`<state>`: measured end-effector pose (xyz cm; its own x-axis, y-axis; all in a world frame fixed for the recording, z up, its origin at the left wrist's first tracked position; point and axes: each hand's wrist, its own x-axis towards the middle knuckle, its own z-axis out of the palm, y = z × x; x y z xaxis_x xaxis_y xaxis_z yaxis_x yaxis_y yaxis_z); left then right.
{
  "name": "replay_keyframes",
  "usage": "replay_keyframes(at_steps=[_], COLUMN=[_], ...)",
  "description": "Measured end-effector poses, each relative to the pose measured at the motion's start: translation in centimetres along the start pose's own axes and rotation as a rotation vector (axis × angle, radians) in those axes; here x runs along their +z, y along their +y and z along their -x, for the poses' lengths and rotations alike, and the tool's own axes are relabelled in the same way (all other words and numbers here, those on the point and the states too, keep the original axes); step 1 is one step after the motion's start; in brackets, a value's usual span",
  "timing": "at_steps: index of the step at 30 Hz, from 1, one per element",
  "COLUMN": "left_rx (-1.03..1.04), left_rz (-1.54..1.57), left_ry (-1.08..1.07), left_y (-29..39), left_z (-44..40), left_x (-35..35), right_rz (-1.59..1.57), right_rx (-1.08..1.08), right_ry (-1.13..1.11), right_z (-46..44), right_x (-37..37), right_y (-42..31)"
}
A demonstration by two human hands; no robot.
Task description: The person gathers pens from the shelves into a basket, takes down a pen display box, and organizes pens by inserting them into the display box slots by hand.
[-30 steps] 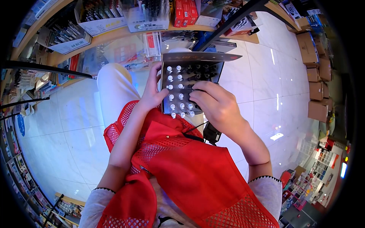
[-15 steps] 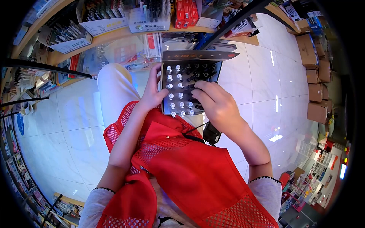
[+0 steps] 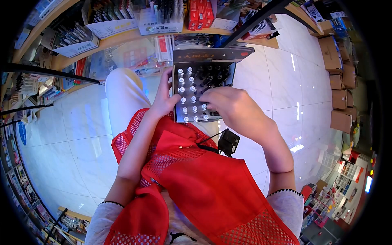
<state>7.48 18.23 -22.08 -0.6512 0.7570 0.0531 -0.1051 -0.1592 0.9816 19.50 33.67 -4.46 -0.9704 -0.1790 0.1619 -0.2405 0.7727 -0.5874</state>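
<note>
An open display box [image 3: 177, 113] of pens sits at my lap, its dark printed lid [image 3: 212, 54] raised at the back. White-tipped pens [image 3: 182, 89] stand upright in rows on its left side and front, and black-tipped pens [image 3: 210, 77] at the back right. My left hand [image 3: 165, 97] grips the box's left wall, thumb over the rim. My right hand [image 3: 228, 104] is over the right half of the box, fingers bent together among the pens. What they pinch, if anything, is hidden beneath them.
A shelf [image 3: 114, 38] ahead carries pen boxes and red cartons [image 3: 200, 15]. A dark metal post [image 3: 257, 22] slants past the box. A black device [image 3: 228, 142] on a cord hangs beside my red vest [image 3: 204, 179]. Cardboard boxes [image 3: 339, 100] line the right.
My right hand has shifted slightly left over the pens, its wrist bending more. The box has tilted a little and its lid leans further back. My left hand keeps its hold.
</note>
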Motion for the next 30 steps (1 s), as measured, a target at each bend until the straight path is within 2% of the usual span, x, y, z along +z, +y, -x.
replay_keyframes(at_steps=[3,9,16,21,24,25,28,30], left_rx=[0.014,0.013,-0.058,-0.011,0.007,0.011,-0.007,0.014], left_rz=[0.002,-0.006,0.075,0.024,-0.033,-0.048,-0.023,-0.04], left_ry=[0.0,-0.003,0.008,0.029,0.032,0.031,0.019,0.029], left_y=[0.0,-0.2,-0.7,-1.1,-0.9,-0.8,-0.8,-0.9], left_z=[-0.1,-0.5,-0.7,-0.7,-0.7,-0.7,-0.5,-0.6], left_x=[0.0,0.1,0.3,0.2,0.4,0.4,0.2,0.2], right_rz=[-0.008,0.291,0.232,0.246,0.337,0.341,0.296,0.294], right_rx=[-0.023,-0.035,0.01,0.052,-0.047,-0.091,0.001,-0.014], right_ry=[-0.086,0.016,0.03,0.021,-0.063,-0.038,0.028,0.076], right_z=[0.3,-1.0,-1.8,-2.0,-2.0,-1.8,-2.1,-1.9], right_x=[0.6,1.1,2.1,2.1,1.7,2.2,2.1,2.5], right_y=[0.4,1.2,2.7,3.2,1.1,1.1,2.0,2.0])
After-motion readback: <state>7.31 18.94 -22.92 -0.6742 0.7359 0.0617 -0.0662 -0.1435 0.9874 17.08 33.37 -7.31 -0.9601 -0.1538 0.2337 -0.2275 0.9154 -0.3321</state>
